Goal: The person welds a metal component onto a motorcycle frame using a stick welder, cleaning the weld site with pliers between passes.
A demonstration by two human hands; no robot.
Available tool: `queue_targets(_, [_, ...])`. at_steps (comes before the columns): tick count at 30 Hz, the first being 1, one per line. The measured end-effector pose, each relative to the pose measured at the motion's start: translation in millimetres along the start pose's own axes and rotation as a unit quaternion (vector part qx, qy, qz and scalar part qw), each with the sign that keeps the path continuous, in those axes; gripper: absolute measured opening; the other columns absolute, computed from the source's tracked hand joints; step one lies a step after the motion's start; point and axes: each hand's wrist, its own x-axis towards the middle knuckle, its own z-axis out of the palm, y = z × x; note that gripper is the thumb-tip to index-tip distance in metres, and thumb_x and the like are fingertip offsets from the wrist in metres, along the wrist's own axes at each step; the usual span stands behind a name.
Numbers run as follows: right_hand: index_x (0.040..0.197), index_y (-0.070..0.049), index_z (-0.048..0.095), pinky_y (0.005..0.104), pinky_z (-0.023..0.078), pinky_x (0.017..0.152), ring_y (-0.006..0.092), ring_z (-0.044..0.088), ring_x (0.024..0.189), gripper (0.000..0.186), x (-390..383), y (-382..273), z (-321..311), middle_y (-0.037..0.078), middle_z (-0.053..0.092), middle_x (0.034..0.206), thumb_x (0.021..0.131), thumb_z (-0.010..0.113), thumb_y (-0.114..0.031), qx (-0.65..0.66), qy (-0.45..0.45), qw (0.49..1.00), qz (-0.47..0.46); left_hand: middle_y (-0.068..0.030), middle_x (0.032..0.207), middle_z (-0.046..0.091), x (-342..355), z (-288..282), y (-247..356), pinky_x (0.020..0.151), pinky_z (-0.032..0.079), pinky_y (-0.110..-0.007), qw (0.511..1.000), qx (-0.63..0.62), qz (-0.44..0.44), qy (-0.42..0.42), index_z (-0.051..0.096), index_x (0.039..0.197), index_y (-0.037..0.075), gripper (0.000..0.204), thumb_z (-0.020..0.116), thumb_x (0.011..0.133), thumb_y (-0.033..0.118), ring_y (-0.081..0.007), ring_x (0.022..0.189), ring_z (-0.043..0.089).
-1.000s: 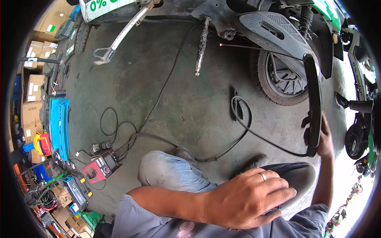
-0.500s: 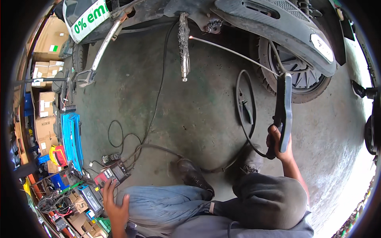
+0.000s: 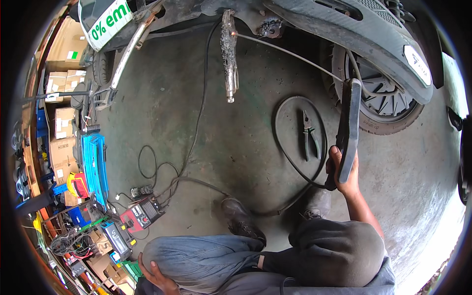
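Observation:
My right hand (image 3: 348,169) is wrapped round the black handle of a welding electrode holder (image 3: 350,123). A thin welding rod (image 3: 290,56) runs from its jaws to the upper middle, its faintly orange tip at or very close to an upright metal piece (image 3: 229,56) crusted with rough spatter. That piece hangs below the underside of a scooter-like vehicle (image 3: 339,46). Whether the tip touches it I cannot tell. My left hand (image 3: 160,280) lies at the side of my left knee, fingers apart, holding nothing.
Pliers (image 3: 308,135) lie on the floor inside a loop of welding cable (image 3: 279,140). A red and black welding machine (image 3: 142,214) sits left of my shoes. Boxes (image 3: 64,123) and tools crowd the left side. A wheel (image 3: 383,103) stands at upper right; a metal stand leg (image 3: 129,56) slants down at upper left.
My left hand has come down beside my knee. The electrode holder has shifted slightly up and left in view, and the rod's bright tip has dimmed. The view has shifted a little.

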Motion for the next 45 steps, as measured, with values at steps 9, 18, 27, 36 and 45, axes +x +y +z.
queue_targets(9, [0.108, -0.004, 0.044, 0.0247, 0.040, 0.047, 0.0081, 0.049, 0.052, 0.028, -14.0, 6.7, 0.4, 0.000, 0.051, 0.065, 0.093, 0.061, -0.020, -0.016, -0.006, 1.000, 0.024, -0.0173, 0.128, 0.047, 11.2, 10.0, 2.5, 0.105, 0.031, -0.039, 0.999, 0.028, 0.022, -0.009, 0.045, 0.130, -0.004, 0.054, 0.048, 0.091, 0.033, -0.0277, 0.118, 0.045])
queue_targets(18, [0.116, -0.002, 0.044, 0.0256, 0.042, 0.052, 0.0083, 0.050, 0.057, 0.035, -21.2, 19.3, -5.4, 0.002, 0.053, 0.067, 0.091, 0.064, -0.018, 0.004, -0.040, 0.997, 0.062, -0.0169, 0.129, 0.047, 14.1, 11.5, 3.7, 0.105, 0.031, -0.038, 0.999, 0.032, 0.024, -0.015, 0.044, 0.131, -0.004, 0.054, 0.050, 0.091, 0.032, -0.0276, 0.118, 0.045])
queue_targets(27, [0.123, -0.002, 0.040, 0.0336, 0.050, 0.063, 0.0200, 0.059, 0.068, 0.056, -1.7, 40.0, -32.9, 0.010, 0.060, 0.083, 0.078, 0.073, -0.006, -0.237, 0.068, 0.903, -0.352, -0.0155, 0.129, 0.047, 10.6, 12.3, 6.8, 0.106, 0.030, -0.038, 0.999, 0.029, 0.017, -0.002, 0.045, 0.131, -0.003, 0.053, 0.051, 0.091, 0.031, -0.0267, 0.119, 0.044])
queue_targets(36, [0.127, -0.001, 0.038, 0.0336, 0.049, 0.076, 0.0206, 0.062, 0.078, 0.054, -3.0, 26.5, -28.1, 0.014, 0.064, 0.091, 0.084, 0.068, -0.013, -0.171, 0.026, 0.962, -0.210, -0.0183, 0.128, 0.048, 11.7, 16.4, 9.8, 0.102, 0.035, -0.038, 1.000, -0.006, 0.019, -0.008, 0.044, 0.132, -0.003, 0.053, 0.053, 0.091, 0.029, -0.0278, 0.115, 0.048])
queue_targets(45, [0.121, -0.004, 0.042, 0.0318, 0.048, 0.069, 0.0167, 0.056, 0.071, 0.043, 0.1, 24.1, -21.6, 0.008, 0.060, 0.082, 0.085, 0.066, -0.007, -0.164, 0.050, 0.960, -0.221, -0.0190, 0.127, 0.048, 9.2, 15.4, 10.9, 0.100, 0.037, -0.039, 1.000, -0.007, 0.017, -0.011, 0.044, 0.132, -0.003, 0.053, 0.052, 0.091, 0.029, -0.0291, 0.114, 0.048])
